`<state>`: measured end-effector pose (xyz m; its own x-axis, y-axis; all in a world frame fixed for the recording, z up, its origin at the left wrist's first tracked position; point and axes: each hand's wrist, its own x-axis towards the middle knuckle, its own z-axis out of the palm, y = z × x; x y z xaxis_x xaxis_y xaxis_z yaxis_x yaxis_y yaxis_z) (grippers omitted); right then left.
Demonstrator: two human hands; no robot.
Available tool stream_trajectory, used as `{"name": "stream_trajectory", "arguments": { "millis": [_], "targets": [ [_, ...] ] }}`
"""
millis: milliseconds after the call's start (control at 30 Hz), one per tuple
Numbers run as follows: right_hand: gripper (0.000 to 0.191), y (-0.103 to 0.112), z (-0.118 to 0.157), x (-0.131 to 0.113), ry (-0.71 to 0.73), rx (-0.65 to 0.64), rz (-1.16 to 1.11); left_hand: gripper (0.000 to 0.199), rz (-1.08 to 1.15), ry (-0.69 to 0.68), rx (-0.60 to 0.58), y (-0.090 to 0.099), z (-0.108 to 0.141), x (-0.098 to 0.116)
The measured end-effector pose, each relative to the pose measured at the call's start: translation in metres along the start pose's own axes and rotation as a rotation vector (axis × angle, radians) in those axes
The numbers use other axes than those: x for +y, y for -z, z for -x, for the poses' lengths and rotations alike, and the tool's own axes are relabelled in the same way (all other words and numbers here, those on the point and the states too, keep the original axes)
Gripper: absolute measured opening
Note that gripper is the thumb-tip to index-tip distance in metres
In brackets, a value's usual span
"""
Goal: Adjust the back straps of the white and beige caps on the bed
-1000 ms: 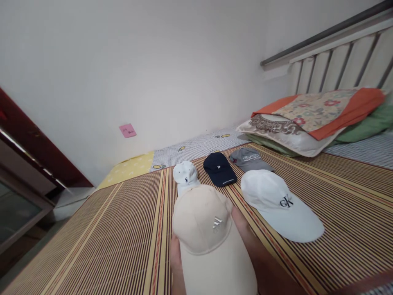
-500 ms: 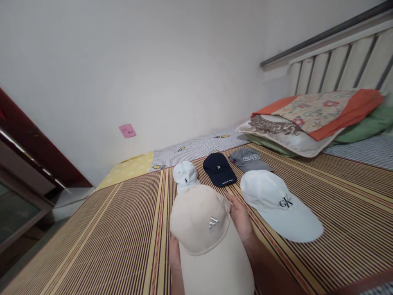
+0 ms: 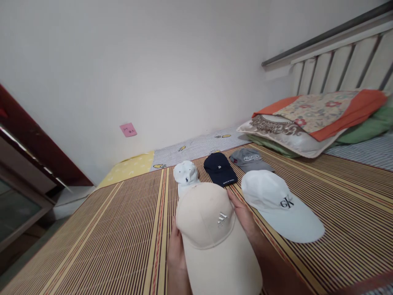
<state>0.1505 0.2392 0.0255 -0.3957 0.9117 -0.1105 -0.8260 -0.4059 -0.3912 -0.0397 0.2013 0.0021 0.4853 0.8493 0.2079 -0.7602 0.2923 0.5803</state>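
Observation:
Both my hands hold a cream baseball cap with a silver logo, its brim pointing down toward me. My left hand grips its left side, and my right hand grips the right side; the fingertips are partly hidden under the cap. Just behind it lies a small white cap, partly covered by the cream one. A navy cap lies beyond my right hand, with a grey cap beside it. To the right rests a larger white cap with black letters.
The caps lie on a striped mat over a bed. Pillows with an orange floral cover are piled at the back right, below a white radiator. A pink note is on the wall.
The cream cap has shifted slightly to the right and turned a little in my hands. More of my left hand shows now. The other caps stay in place.

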Motion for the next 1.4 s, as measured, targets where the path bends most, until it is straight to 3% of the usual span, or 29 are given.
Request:
{"name": "stream_trajectory", "arguments": {
  "millis": [100,233,333,633,767,900,1067,1267,1400],
  "targets": [
    [0.047,0.001,-0.001,-0.001,0.02,0.044,0.009,0.062,0.001,0.005,-0.064,-0.007,-0.004,0.002],
    [0.047,0.002,-0.002,-0.001,-0.005,0.067,-0.007,0.065,-0.038,0.036,-0.236,-0.03,-0.01,0.004],
    [0.048,0.004,-0.003,-0.001,-0.028,0.07,-0.047,0.065,-0.063,0.039,-0.289,-0.044,-0.013,0.006],
    [0.045,0.007,-0.004,-0.009,0.08,0.052,0.041,0.072,0.095,-0.054,-0.256,-0.027,-0.009,0.002],
    [0.042,0.012,-0.002,-0.02,0.194,0.084,0.052,0.065,0.091,-0.025,-0.197,-0.026,-0.012,-0.006],
    [0.047,0.016,0.002,-0.029,0.195,0.1,0.07,0.057,0.099,0.046,-0.129,-0.03,-0.016,-0.013],
    [0.043,0.012,0.004,-0.029,0.233,0.128,0.056,0.057,0.092,0.111,-0.194,-0.045,-0.019,-0.016],
    [0.045,0.016,-0.001,-0.024,0.254,0.111,0.094,0.067,0.027,0.048,-0.22,-0.059,-0.021,-0.014],
    [0.038,0.024,-0.009,-0.026,0.34,0.163,0.123,0.072,0.043,0.016,-0.151,-0.059,-0.018,-0.015]
  ]
}}
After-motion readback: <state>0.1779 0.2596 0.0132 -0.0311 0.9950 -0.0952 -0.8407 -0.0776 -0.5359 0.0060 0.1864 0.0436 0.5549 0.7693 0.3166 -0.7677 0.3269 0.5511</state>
